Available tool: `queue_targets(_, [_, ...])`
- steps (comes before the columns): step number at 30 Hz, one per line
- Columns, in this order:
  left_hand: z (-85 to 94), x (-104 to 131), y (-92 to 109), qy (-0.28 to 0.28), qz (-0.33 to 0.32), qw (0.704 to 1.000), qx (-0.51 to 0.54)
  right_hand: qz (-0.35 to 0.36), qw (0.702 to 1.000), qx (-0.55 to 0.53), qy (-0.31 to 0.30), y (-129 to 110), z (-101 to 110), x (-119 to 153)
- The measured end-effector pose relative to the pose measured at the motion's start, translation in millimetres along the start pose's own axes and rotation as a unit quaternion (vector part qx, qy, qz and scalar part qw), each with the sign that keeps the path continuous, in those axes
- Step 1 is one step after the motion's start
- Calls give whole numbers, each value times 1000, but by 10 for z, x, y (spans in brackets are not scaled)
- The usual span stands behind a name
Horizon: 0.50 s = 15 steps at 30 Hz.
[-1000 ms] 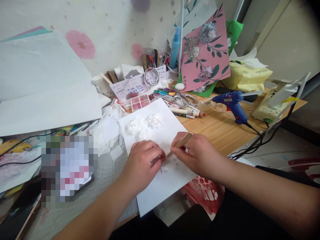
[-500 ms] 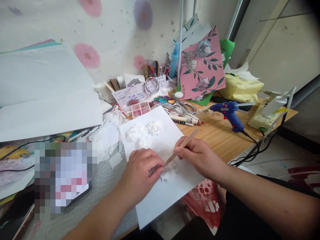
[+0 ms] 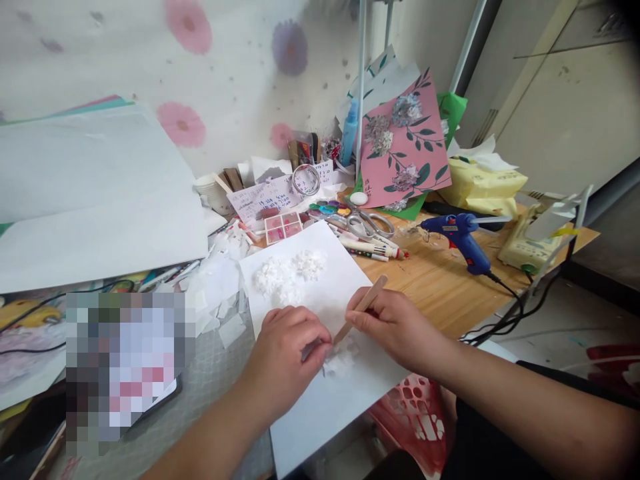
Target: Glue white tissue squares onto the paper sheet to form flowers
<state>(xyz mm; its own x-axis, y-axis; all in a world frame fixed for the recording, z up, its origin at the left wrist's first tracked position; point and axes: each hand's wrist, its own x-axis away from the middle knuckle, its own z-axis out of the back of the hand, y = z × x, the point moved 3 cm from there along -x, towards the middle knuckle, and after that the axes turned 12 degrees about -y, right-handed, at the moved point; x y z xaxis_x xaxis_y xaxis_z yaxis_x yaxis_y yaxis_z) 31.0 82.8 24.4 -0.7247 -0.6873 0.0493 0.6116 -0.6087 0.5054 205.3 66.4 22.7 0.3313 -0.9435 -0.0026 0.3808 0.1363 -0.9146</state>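
Note:
My right hand (image 3: 395, 327) grips a flat wooden craft stick (image 3: 370, 298), slanting down to the left. Its lower tip meets the fingertips of my left hand (image 3: 295, 347), whose thumb and forefinger are pinched together. Whatever small piece may be between them is too hidden to make out. Beneath both hands lies a white sheet of paper (image 3: 320, 413). Small white paper scraps (image 3: 343, 360) are on it, just under the stick's tip. Farther up the sheet sit fluffy white paper clusters, one (image 3: 309, 265) at the right and others (image 3: 273, 277) beside it.
A blue glue gun (image 3: 463, 240) with its cord lies on the right of the wooden table (image 3: 430, 293). Scissors (image 3: 370, 223), pens (image 3: 370, 248) and a pink palette (image 3: 283, 228) are behind the sheet. A pink flower picture (image 3: 407, 147) leans at the back. A blurred phone-like object (image 3: 145, 367) is left.
The view has shifted slightly, so the scene appears a little lower. The craft stick's upper end has moved a bit left and down. Both hands keep about the same grip.

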Motion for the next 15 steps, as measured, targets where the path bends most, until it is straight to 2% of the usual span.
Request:
queue_targets(5, [-4,-19,1,14,14,1000,-1,-20,998,-58,2,27,40,-1])
queue_targets(10, [-4,-30,1,16,32,999,15,-48,989,-137,33,121,72,58])
queue_targets(15, [-9,-45,-26,15,41,999,5,-59,989,-137,13,114,35,60])
